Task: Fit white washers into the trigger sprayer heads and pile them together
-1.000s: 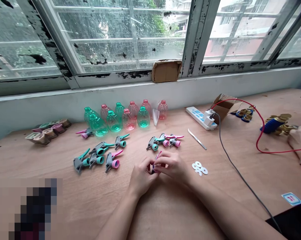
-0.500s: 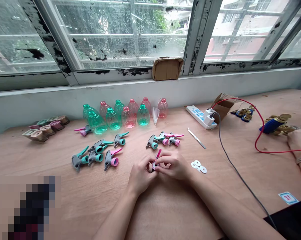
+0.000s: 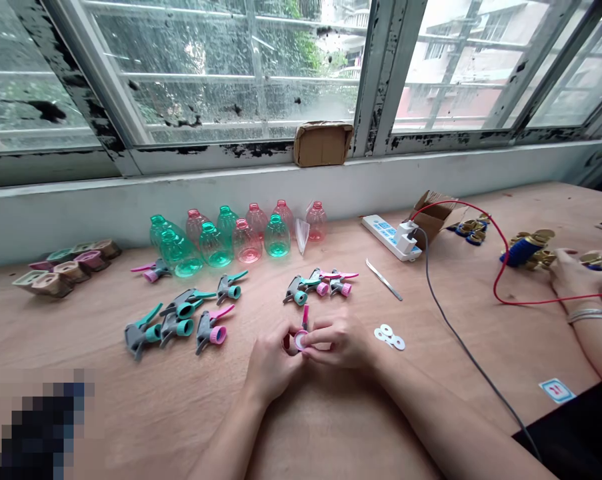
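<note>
My left hand (image 3: 273, 360) is closed around a pink-and-grey spray trigger head (image 3: 305, 319), its round collar facing me and its pink lever pointing away. A white ring washer (image 3: 301, 341) sits in the mouth of that collar. The fingers of my right hand (image 3: 341, 340) are pinched at the washer's right edge; the fingertips partly cover it. To the right lie several loose white washers (image 3: 389, 337). Beyond my hands is a small group of trigger heads (image 3: 297, 291), teal and pink. More trigger heads (image 3: 211, 333) are spread to the left.
Green and pink clear bottles (image 3: 278, 237) stand along the wall. Tweezers (image 3: 383, 280), a power strip (image 3: 391, 237) and a grey cable (image 3: 461, 333) are on the right. Farther right, a co-worker's hands (image 3: 573, 273) handle gold-and-blue parts beside a red cable (image 3: 503, 267).
The view has shifted slightly right. In my hands, the trigger head's collar has turned more toward me, and the white washer in it shows more. The co-worker's hands are now holding a gold-and-blue part.
</note>
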`<control>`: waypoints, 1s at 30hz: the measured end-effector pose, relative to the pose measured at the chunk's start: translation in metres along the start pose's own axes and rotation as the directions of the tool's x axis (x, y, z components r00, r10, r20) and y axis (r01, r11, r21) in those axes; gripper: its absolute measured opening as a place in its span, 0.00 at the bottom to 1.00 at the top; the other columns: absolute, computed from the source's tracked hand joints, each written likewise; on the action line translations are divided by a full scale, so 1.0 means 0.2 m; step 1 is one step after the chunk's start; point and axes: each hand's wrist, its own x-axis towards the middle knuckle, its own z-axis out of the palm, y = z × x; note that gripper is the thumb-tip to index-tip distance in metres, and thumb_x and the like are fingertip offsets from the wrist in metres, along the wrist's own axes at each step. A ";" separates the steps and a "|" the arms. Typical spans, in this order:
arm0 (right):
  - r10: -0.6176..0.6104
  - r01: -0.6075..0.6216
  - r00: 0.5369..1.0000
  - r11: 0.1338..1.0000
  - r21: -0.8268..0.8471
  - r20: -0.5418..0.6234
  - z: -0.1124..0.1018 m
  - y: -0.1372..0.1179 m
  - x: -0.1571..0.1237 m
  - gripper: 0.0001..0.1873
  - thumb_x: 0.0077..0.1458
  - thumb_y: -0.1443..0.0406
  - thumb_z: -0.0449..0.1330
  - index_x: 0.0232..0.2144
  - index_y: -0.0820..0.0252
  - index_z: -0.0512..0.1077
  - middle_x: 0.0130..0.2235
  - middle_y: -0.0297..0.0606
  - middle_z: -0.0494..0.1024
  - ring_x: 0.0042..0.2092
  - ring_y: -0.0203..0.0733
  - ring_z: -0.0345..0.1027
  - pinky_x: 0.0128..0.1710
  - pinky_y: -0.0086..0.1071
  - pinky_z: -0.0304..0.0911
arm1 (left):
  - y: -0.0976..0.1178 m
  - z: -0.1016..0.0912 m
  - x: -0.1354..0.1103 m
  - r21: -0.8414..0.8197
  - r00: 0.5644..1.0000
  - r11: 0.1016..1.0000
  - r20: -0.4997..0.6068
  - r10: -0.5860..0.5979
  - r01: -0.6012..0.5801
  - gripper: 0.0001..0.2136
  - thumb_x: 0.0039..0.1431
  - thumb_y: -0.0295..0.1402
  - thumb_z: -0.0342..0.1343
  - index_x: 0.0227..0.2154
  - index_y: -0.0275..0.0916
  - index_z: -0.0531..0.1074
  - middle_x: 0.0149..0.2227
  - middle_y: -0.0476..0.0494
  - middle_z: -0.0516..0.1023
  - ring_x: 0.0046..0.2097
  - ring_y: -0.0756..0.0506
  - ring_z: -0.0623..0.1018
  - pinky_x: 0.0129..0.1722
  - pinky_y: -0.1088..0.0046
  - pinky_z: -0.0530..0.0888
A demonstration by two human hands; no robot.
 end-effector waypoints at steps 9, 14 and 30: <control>-0.133 0.152 0.987 0.955 -0.255 0.090 -0.03 -0.05 0.02 0.13 0.62 0.58 0.54 0.31 0.56 0.75 0.27 0.33 0.73 0.28 0.32 0.62 0.26 0.30 0.48 | 0.00 -0.01 0.00 -0.006 1.000 1.000 0.005 0.002 -0.002 0.07 0.45 0.32 0.63 0.27 0.39 0.71 0.23 0.55 0.71 0.25 0.52 0.68 0.25 0.78 0.61; -0.263 0.266 0.963 0.913 -0.310 0.051 -0.04 -0.05 0.04 0.15 0.63 0.57 0.53 0.30 0.59 0.74 0.24 0.32 0.70 0.26 0.33 0.59 0.27 0.31 0.48 | 0.00 0.00 0.00 -0.014 1.000 1.000 0.002 0.013 -0.013 0.11 0.45 0.37 0.65 0.26 0.38 0.70 0.23 0.55 0.70 0.25 0.52 0.66 0.25 0.78 0.61; -0.071 0.063 0.997 0.974 -0.217 -0.026 -0.01 -0.06 -0.03 0.07 0.57 0.66 0.57 0.36 0.57 0.75 0.28 0.35 0.78 0.29 0.36 0.68 0.28 0.31 0.54 | 0.02 0.00 0.00 0.090 1.000 0.996 0.009 0.022 -0.023 0.05 0.47 0.28 0.58 0.28 0.41 0.70 0.28 0.52 0.74 0.29 0.50 0.72 0.28 0.77 0.65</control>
